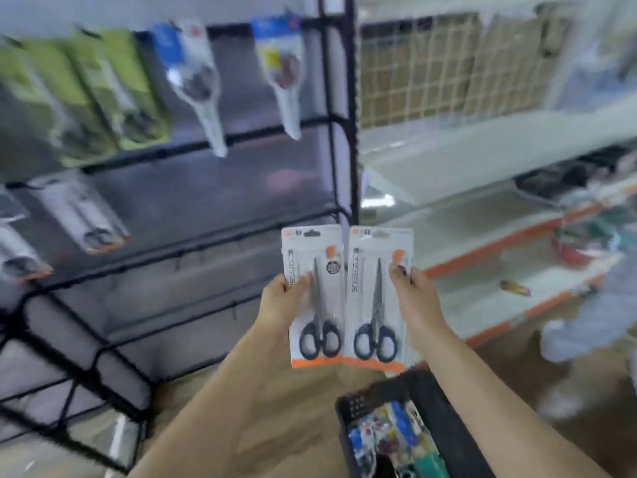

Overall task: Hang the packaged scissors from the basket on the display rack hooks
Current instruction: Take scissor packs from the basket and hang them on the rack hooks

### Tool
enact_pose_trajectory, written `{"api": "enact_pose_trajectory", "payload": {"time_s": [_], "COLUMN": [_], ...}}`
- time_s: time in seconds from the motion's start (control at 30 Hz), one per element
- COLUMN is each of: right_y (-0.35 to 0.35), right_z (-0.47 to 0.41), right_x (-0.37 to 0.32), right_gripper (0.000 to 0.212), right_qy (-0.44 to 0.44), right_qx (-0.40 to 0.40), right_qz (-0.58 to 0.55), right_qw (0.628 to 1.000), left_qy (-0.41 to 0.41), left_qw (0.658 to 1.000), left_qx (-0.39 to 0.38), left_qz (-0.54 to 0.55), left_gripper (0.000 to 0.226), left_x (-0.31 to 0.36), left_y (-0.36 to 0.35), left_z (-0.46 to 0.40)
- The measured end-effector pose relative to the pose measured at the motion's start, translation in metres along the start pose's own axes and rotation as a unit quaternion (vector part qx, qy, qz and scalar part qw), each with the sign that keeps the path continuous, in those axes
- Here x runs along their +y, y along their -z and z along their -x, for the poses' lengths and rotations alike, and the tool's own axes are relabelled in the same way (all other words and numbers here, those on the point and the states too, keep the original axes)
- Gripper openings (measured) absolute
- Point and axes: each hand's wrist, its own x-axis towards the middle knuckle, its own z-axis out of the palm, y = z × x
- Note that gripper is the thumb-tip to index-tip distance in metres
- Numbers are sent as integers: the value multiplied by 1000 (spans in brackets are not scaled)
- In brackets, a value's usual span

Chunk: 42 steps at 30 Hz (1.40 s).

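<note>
Packaged scissors: two cards, held upright side by side, edges touching, in front of the display rack (172,208). My left hand (281,301) pinches the left pack (315,294) at its left edge; my right hand (415,294) pinches the right pack (377,298) at its right edge. The basket (348,422) sits below, holding more packaged goods. Other packs hang blurred on the rack.

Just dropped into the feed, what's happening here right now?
A person is restocking scissors. The left hand holds one scissors pack and the right hand holds a second pack, side by side in front of the black display rack. Neither is on a hook yet. The basket below still contains more packaged goods.
</note>
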Motion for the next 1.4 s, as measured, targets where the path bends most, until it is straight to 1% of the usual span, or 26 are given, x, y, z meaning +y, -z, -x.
{"api": "enact_pose_trajectory", "payload": {"time_s": [0.07,0.1,0.2,0.33,0.4,0.5,0.63,0.77,0.9,1.0,1.1,1.3,1.4], "right_y": [-27,-44,-81,-142,-174,-221,-283,-350,-401,-431,-457,-510,-538], "right_z": [21,33,57,81,92,105,106,93,87,79,63,33,19], "right_x": [-25,-34,-41,-27,-18,-7,-5,-18,-41,-57,-69,-93,-101], "right_gripper": [25,24,27,34,34,43,44,40,41,47,44,45,49], "right_qy": [16,23,18,17,9,1,-26,-10,11,7,11,35,43], "right_qx": [-30,-55,-115,-177,-196,-239,-255,-258,-273,-280,-277,-288,-307], "right_qz": [-3,9,67,132,130,131,135,126,115,92,92,86,84], "right_qw": [999,998,991,975,972,962,957,958,955,956,956,953,947], "left_qy": [-12,-17,-8,3,10,25,46,29,15,9,8,4,5], "left_qw": [999,996,991,986,983,977,965,961,957,958,957,947,940], "left_qx": [43,71,112,155,177,202,241,258,273,268,269,297,319], "left_qz": [27,47,70,64,55,69,96,97,92,100,109,125,118], "left_gripper": [19,18,18,23,24,21,25,24,31,28,26,14,16], "left_x": [8,11,2,-18,-27,-45,-61,-57,-46,-39,-32,-15,-8], "left_y": [46,70,119,187,221,272,333,382,414,429,440,451,458], "left_z": [12,20,33,40,41,34,11,-16,-33,-45,-58,-88,-105]}}
